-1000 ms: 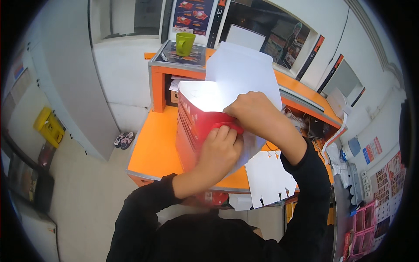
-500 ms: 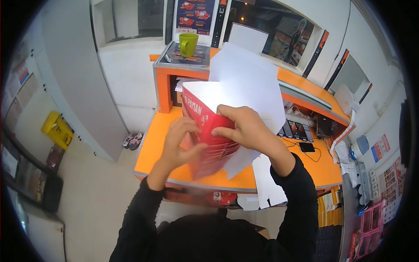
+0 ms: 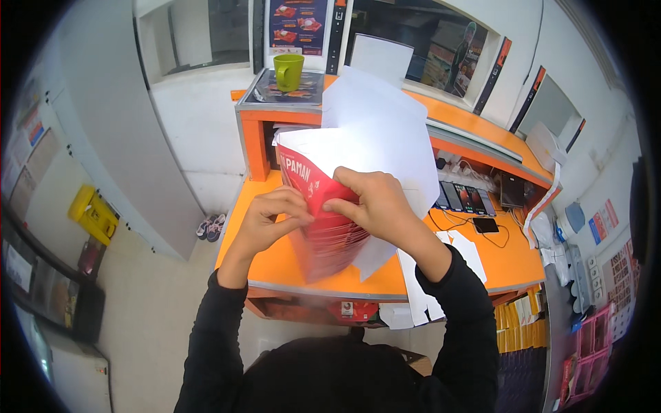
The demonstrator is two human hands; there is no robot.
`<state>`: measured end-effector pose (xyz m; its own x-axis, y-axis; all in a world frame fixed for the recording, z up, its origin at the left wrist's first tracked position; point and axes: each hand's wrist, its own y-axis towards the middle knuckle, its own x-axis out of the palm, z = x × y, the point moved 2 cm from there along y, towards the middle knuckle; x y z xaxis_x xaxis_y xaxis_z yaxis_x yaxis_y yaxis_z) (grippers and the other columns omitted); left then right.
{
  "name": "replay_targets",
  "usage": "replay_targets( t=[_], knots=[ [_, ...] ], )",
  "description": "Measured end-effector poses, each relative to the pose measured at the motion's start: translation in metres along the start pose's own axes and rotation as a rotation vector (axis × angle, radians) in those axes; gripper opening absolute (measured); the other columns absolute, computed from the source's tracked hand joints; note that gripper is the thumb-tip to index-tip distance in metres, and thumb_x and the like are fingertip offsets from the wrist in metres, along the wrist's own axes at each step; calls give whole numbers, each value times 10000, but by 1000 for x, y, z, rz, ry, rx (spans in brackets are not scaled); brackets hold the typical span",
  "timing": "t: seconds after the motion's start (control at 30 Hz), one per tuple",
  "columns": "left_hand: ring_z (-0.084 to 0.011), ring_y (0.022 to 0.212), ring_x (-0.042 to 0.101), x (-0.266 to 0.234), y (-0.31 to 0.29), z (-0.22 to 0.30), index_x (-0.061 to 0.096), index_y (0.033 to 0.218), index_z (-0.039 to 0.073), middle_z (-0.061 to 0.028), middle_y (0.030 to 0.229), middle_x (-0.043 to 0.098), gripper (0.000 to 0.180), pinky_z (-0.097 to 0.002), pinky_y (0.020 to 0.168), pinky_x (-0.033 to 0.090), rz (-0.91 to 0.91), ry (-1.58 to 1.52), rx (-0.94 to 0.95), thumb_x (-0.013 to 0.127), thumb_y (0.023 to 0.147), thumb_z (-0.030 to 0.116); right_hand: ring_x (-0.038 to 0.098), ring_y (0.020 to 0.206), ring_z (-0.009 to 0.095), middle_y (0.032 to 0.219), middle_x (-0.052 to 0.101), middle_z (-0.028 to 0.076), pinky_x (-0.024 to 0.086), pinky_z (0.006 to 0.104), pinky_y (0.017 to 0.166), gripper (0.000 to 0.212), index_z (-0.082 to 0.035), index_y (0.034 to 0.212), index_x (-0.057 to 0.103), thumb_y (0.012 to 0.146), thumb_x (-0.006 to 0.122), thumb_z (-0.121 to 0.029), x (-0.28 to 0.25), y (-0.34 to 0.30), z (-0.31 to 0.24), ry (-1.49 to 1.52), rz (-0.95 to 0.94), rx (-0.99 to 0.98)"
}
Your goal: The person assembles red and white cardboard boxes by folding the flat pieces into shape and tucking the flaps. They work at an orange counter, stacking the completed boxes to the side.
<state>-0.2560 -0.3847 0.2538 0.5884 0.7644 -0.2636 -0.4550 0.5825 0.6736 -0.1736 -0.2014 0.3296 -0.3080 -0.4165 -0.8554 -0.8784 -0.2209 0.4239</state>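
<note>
A stack of red-and-white printed cardboard sheets (image 3: 334, 241) stands tilted on the orange counter, its layered red edges facing me and blurred lower down. My right hand (image 3: 380, 205) is closed on the upper red edge, thumb in front and fingers behind. My left hand (image 3: 267, 219) has its thumb and fingertips pinched together at the left red edge of the stack. Behind rises a large white sheet (image 3: 392, 131), seemingly the blank side of the same cardboard. How many sheets each hand grips cannot be seen.
A green mug (image 3: 288, 73) stands on the raised shelf at the back left. Several phones (image 3: 463, 198) lie in a row at the right, near a dark phone (image 3: 485, 225) with a cable. White cut sheets (image 3: 420, 296) overhang the orange counter's (image 3: 516, 265) front edge.
My left hand has risen to the sheets' edge, and its spread fingers have closed into a pinch. My right hand keeps its grip. The view has shifted slightly.
</note>
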Motion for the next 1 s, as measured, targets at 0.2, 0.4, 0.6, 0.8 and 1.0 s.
replay_targets(
  t=[0.2, 0.4, 0.6, 0.8, 1.0],
  knots=[
    [-187, 836, 582, -1, 2, -2, 689, 781, 21, -62, 789, 658, 111, -305, 762, 459, -35, -35, 52, 687, 705, -59, 627, 693, 353, 725, 644, 124, 464, 435, 578, 278, -118, 922, 559, 801, 685, -334, 3, -5, -4, -36, 29, 23],
    [-181, 851, 557, 3, -1, -7, 604, 804, 54, -68, 780, 645, 155, -301, 783, 442, -8, -273, -26, 683, 729, -56, 633, 690, 346, 744, 654, 121, 473, 431, 582, 268, -120, 918, 565, 809, 673, -339, 14, -10, -5, -103, 9, 58],
    [-190, 961, 560, -11, 43, -8, 593, 927, 26, -83, 939, 592, 154, -325, 869, 435, 190, 87, 21, 674, 803, 68, 648, 691, 314, 747, 662, 97, 485, 409, 576, 327, -134, 920, 579, 789, 673, -418, 6, -12, 0, -36, -22, -124],
    [-350, 1184, 509, -37, 151, -85, 597, 1185, 0, -203, 1254, 565, 603, -402, 1002, 361, -295, 661, -463, 446, 921, 521, 656, 650, 266, 712, 661, 57, 490, 373, 548, 289, -150, 871, 588, 796, 649, -422, 17, -11, -18, -169, 31, -206],
    [-366, 1171, 526, -14, 159, -86, 598, 1199, 22, -227, 1226, 578, 669, -391, 1001, 365, -412, 796, -625, 380, 923, 592, 616, 532, 238, 625, 604, 40, 450, 378, 458, 208, -158, 773, 565, 806, 610, -359, 53, -24, -13, -226, -4, -238]
  ],
)
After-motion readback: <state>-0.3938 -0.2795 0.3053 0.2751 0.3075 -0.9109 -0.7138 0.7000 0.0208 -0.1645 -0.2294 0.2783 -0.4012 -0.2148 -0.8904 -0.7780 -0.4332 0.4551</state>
